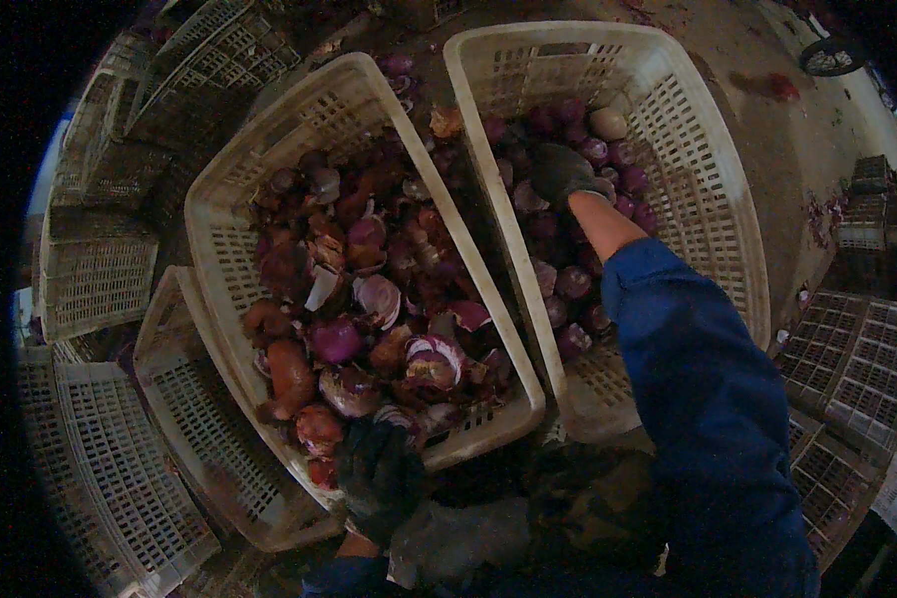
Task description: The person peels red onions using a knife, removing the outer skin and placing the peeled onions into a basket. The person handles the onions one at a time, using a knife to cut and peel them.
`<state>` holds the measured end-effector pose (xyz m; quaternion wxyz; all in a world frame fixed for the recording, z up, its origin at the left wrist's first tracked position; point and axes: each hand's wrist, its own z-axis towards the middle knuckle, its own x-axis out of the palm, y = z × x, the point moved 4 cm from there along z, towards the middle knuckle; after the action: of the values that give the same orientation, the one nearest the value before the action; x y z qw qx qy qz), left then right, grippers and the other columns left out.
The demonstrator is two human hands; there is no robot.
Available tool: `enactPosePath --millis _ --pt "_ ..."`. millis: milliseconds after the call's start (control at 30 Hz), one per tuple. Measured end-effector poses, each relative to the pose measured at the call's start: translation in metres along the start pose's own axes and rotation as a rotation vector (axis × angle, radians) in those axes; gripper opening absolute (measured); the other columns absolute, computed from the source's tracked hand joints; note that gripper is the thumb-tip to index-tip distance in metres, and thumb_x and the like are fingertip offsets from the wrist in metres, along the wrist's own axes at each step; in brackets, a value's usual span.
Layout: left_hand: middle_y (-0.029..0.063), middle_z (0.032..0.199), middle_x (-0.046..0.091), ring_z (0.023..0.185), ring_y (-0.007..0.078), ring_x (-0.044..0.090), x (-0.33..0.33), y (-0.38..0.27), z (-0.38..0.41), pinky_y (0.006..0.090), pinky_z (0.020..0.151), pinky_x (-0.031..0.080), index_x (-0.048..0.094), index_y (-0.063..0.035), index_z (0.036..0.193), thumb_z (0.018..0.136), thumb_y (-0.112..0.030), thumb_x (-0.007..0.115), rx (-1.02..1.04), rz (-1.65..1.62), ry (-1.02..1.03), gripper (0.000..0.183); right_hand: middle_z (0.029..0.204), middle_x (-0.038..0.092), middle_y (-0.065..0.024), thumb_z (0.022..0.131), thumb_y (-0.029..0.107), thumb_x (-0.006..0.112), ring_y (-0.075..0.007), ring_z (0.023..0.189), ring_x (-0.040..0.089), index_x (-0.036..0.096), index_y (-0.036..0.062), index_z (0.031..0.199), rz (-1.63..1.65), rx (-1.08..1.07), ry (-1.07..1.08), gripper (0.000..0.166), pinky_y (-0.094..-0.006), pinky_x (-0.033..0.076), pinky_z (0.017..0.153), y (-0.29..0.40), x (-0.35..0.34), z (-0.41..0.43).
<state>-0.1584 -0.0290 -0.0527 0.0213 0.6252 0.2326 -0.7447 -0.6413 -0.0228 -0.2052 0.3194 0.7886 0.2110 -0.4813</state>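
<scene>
Two pale plastic crates stand side by side before me. The left crate (463, 239) holds red onions, loose skins and cut-looking onion pieces, among them a bright purple onion (336, 340). My left hand (380, 471), in a dark glove, rests at this crate's near rim beside a reddish onion (319, 430); its fingers are too dark to read. Into the right crate (744, 224) reaches my right hand (564, 173), gloved, below a blue sleeve. It lies over red onions (572, 282), near a paler round onion (608, 123). Whether it grips one is hidden.
Another pale crate (194, 404) stands low at the left, beside further crates (101, 280). More crates (852, 351) lie at the right. Onion skins (822, 217) are scattered on the floor, and a dark round object (831, 57) is at the top right.
</scene>
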Motion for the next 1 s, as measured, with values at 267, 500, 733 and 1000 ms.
enactPosePath --millis 267,500,733,1000 --pt "0.0152 0.124 0.057 0.120 0.0407 0.053 -0.003 -0.002 0.002 0.0543 0.100 0.044 0.062 -0.0069 0.118 0.082 -0.017 0.069 -0.023 -0.017 -0.006 0.039 0.118 0.066 -0.0217 0.085 0.021 0.062 -0.0393 0.108 0.063 0.062 0.0102 0.125 -0.057 -0.137 0.030 0.041 -0.0498 0.052 0.090 0.010 -0.005 0.003" --pt "0.0145 0.125 0.059 0.120 0.0402 0.053 0.001 0.002 -0.003 0.0541 0.100 0.044 0.062 -0.0079 0.118 0.082 -0.021 0.069 0.012 -0.033 -0.014 0.038 0.107 0.069 -0.0207 0.087 0.020 0.057 -0.0397 0.097 0.066 0.064 0.0076 0.114 -0.125 -0.161 -0.258 0.031 -0.0504 0.054 0.081 -0.029 0.001 -0.015" --pt "0.0138 0.122 0.060 0.118 0.0393 0.054 0.004 0.003 -0.005 0.0533 0.100 0.044 0.063 -0.0084 0.118 0.084 -0.022 0.066 -0.013 -0.013 0.007 0.036 0.103 0.069 -0.0214 0.091 0.014 0.048 -0.0405 0.095 0.067 0.066 0.0044 0.104 -0.254 -0.145 -0.296 0.024 -0.0503 0.055 0.081 -0.028 -0.021 -0.054" --pt "0.0138 0.121 0.061 0.117 0.0387 0.055 0.002 0.000 -0.002 0.0525 0.099 0.044 0.063 -0.0081 0.117 0.086 -0.023 0.065 0.001 -0.009 -0.045 0.034 0.095 0.068 -0.0197 0.086 0.012 0.053 -0.0387 0.086 0.068 0.065 0.0049 0.102 -0.252 -0.144 -0.444 0.021 -0.0510 0.054 0.070 -0.027 -0.025 -0.081"
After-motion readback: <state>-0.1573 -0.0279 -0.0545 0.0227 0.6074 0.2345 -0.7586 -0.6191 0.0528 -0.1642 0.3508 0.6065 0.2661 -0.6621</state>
